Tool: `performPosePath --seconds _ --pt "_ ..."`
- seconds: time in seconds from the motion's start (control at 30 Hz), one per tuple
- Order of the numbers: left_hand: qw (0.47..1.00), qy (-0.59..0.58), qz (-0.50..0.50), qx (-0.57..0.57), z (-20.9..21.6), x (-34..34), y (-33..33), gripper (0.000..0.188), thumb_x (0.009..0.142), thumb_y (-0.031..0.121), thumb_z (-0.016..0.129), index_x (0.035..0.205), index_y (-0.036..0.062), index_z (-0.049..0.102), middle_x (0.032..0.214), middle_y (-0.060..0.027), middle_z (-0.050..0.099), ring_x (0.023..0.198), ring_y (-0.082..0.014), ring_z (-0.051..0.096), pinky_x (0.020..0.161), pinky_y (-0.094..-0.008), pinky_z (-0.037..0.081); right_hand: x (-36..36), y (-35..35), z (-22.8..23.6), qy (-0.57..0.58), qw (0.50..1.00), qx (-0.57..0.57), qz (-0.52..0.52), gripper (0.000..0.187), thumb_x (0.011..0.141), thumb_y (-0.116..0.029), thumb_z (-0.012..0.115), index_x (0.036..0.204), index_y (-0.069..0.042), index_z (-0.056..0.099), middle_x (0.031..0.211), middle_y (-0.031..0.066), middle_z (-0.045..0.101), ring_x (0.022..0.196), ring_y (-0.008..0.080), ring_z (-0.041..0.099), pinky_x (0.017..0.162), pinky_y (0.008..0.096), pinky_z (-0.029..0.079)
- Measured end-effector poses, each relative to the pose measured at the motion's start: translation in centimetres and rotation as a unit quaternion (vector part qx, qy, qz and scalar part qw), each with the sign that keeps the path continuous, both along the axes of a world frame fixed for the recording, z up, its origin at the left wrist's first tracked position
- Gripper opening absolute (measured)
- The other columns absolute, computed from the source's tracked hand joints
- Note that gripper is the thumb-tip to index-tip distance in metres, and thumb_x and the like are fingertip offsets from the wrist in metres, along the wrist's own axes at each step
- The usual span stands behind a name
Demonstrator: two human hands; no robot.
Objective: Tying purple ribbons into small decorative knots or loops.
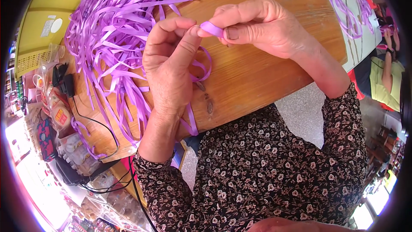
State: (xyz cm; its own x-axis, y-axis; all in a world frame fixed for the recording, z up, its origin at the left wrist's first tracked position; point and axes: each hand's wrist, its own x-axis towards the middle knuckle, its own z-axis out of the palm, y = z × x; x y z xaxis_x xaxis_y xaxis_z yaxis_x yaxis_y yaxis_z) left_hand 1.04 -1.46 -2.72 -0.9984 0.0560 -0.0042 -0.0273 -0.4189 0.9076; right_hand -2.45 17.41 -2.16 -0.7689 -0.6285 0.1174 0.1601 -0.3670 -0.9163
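Between my two hands, a short stretch of a purple ribbon (211,29) is folded over into a small loop. My left hand (168,62) pinches one side of it with thumb and forefinger. From the other side, the thumb and forefinger of my right hand (268,28) grip the same ribbon, palm turned toward me. More purple ribbon curls behind my left hand and hangs below its wrist; whether it is the same piece I cannot tell. Just left of my hands lies a big tangled pile of purple ribbons (113,34). Both hands are raised over the wooden table (253,75).
A yellow plastic basket (36,34) stands at the far left. Near it are a black plug adapter (68,85) with a cord, and plastic packages. More purple ribbons (343,15) lie on a white surface at the right. Another person in a yellow-green top (384,86) sits beyond it.
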Motion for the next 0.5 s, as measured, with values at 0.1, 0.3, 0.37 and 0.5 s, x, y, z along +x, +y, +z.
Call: performPosePath --seconds 0.1,0.3,0.37,0.5 --pt "0.999 0.011 0.017 -0.03 0.3 0.3 0.4 0.008 0.086 0.002 0.062 0.093 0.0049 0.061 0.075 0.0035 0.058 0.057 0.0007 0.046 0.042 -0.014 0.032 0.0 -0.3 0.1 0.021 0.999 0.017 -0.03 0.024 0.083 -0.001 0.062 0.107 -0.001 0.065 0.1 0.008 0.063 0.086 0.0127 0.059 0.078 0.0236 0.048" --pt "0.999 -0.013 0.023 -0.039 -0.2 0.6 1.0 0.014 0.086 0.0 0.061 0.099 0.0035 0.062 0.077 0.0062 0.057 0.059 0.0017 0.043 0.048 -0.0131 0.031 0.3 -1.1 -0.2 0.431 0.859 0.205 -0.187 0.031 0.08 0.001 0.064 0.11 -0.007 0.065 0.084 0.005 0.059 0.075 0.0155 0.057 0.067 0.0259 0.047" --pt "1.0 -0.022 0.011 -0.014 -0.6 0.7 0.9 0.015 0.085 0.0 0.062 0.1 0.0035 0.062 0.077 0.0061 0.058 0.059 0.0016 0.043 0.048 -0.0131 0.031 0.0 -1.0 -0.6 0.494 0.811 0.233 -0.208 0.032 0.078 0.0 0.066 0.109 -0.006 0.066 0.082 0.0054 0.058 0.073 0.0168 0.056 0.065 0.027 0.046" --pt "0.999 -0.019 0.028 -0.021 -0.8 0.6 1.7 0.013 0.085 0.001 0.063 0.098 0.003 0.063 0.077 0.0064 0.057 0.059 0.0017 0.042 0.047 -0.0132 0.03 -0.4 -1.0 -1.2 0.615 0.697 0.258 -0.262 0.034 0.073 -0.001 0.069 0.106 -0.005 0.067 0.079 0.0057 0.057 0.067 0.0196 0.055 0.058 0.0298 0.044"
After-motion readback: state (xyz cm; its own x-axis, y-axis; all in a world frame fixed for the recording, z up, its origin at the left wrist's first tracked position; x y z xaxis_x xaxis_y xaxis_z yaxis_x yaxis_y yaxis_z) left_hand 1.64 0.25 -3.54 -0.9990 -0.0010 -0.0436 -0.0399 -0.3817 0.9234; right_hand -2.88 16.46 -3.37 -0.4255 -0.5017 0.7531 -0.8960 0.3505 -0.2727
